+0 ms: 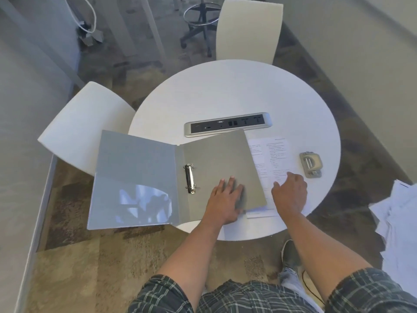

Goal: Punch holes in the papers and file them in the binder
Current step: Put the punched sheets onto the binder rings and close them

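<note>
One binder [176, 177] lies open, ring spine [190, 179] running near-to-far.

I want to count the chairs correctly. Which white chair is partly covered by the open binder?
The white chair on the left: the binder overhangs its seat. The far chair stands uncovered behind the table.

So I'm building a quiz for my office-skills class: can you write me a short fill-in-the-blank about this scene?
1. The binder lies ____ on the round table.
2. The left hand rests flat on the binder's ____ cover.
3. The hole punch sits to the ____ of the printed papers.
4. The right hand rests on the ____.

Missing words: open; right; right; papers
</note>
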